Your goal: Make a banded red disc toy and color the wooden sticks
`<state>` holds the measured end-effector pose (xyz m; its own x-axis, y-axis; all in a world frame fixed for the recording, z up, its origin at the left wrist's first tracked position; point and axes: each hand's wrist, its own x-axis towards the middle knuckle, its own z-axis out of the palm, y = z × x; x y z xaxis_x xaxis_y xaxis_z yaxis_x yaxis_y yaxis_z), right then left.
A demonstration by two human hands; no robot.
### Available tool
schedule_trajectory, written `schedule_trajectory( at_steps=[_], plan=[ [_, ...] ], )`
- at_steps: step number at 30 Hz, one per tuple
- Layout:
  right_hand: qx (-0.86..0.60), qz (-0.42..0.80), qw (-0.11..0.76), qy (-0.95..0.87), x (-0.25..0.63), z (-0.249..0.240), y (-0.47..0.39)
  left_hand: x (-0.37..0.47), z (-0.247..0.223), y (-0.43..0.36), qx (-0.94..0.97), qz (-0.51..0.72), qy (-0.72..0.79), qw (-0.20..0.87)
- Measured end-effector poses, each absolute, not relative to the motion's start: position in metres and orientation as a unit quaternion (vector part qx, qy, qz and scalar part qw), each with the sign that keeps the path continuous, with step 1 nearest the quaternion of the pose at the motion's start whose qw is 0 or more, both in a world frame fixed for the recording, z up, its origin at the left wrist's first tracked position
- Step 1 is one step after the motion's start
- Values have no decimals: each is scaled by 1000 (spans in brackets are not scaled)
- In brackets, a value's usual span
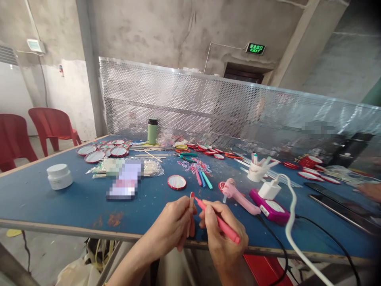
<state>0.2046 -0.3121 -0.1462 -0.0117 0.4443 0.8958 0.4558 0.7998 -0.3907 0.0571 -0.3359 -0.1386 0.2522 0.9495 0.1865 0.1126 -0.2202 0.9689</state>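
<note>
My left hand [171,222] is closed around a few flat wooden craft sticks; one craft stick [191,201] stands up from the fingers, its top end coloured red. In my right hand [222,242] is a pink-red marker pen [228,230], gripped like a writing pen, with its tip at or very near the stick's red end. Just beyond the hands lies a round white disc [176,182] with a red rim and yellowish lines across it. Pink, blue and teal markers [204,179] rest behind it, beside a pile of colourful paper clips or similar small pieces [196,166].
A pink glue gun [242,200], purple power strip [270,208] and white cable [291,222] lie right. A cup of pens [256,171] stands behind them. Left are a blurred phone [126,180], white jar [59,176] and red-rimmed discs [94,156]. Another person's hand [370,191] shows far right.
</note>
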Motion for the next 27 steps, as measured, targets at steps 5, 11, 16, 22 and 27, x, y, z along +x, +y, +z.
schedule_trajectory(
  at_steps=[5,11,16,22,27],
  plan=[
    [-311,-3,629,-712,205,-146,-312,57,-140,-337,648,448,414,456],
    [-317,-7,625,-713,205,-146,-314,58,-139,-337,644,451,416,458],
    [-317,-8,627,-711,206,-146,-313,58,-137,-337,644,455,409,459],
    [-316,-8,623,-715,205,-145,-315,57,-138,-337,648,453,409,455],
    [-312,-11,625,-716,205,-144,-316,57,-138,-337,644,451,413,460]
  ],
)
